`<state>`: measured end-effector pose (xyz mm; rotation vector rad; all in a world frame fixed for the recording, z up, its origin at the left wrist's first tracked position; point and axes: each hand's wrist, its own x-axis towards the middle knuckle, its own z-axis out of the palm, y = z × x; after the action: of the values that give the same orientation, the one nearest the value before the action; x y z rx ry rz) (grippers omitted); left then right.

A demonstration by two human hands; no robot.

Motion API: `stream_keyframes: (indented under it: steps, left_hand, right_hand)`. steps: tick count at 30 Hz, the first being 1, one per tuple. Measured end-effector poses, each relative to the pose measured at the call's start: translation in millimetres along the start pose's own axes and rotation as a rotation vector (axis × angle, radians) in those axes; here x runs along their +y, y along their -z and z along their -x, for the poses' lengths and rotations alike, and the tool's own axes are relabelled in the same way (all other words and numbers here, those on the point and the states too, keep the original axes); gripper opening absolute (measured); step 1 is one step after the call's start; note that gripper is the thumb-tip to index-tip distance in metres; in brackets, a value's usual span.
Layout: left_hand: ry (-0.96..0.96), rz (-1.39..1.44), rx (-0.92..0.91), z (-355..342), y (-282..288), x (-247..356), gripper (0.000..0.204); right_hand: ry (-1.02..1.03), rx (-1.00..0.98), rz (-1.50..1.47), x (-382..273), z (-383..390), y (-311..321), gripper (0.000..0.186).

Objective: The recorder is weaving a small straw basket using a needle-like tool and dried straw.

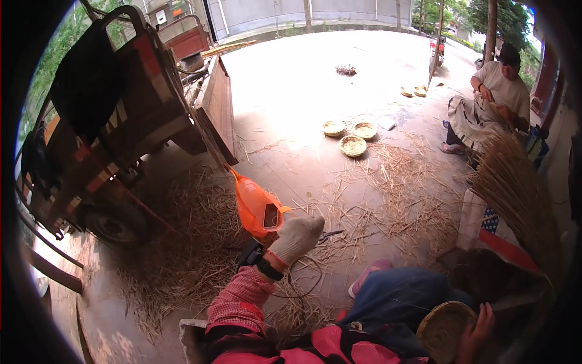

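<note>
My left hand point(298, 236), in a pale knitted glove, is closed and raised beside an orange plastic bag point(251, 205) that hangs from the vehicle's corner. A dark tool with narrow pointed tips point(331, 234) sticks out past its fingers; its handle is hidden, so its kind is unclear. At the lower right, my bare right hand point(476, 335) grips the edge of a small round woven straw basket point(439, 327), tilted against my lap. A thin dark cord loop point(319, 280) shows below my left wrist, which wears a black band.
A dark cargo vehicle point(124, 115) stands at left. Loose straw point(400, 188) litters the ground. Three straw baskets point(353, 145) lie ahead, more beyond. At right, a seated person point(508, 85) handles a pale frilled piece, with a bundle of long stalks point(512, 188) nearer me.
</note>
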<state>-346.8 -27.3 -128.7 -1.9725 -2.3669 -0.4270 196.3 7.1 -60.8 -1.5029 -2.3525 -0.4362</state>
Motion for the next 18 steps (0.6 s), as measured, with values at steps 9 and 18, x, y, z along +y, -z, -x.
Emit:
stream_keyframes:
  steps: [9, 18]
  left_hand:
    - [-0.664, 0.465, -0.307, 61, 85, 178, 0.024]
    - [-0.762, 0.916, -0.289, 98, 178, 175, 0.019]
  right_hand:
    - [0.842, -0.188, -1.189, -127, -116, 66, 0.036]
    - [1.031, -0.537, -1.424, -155, -119, 59, 0.028]
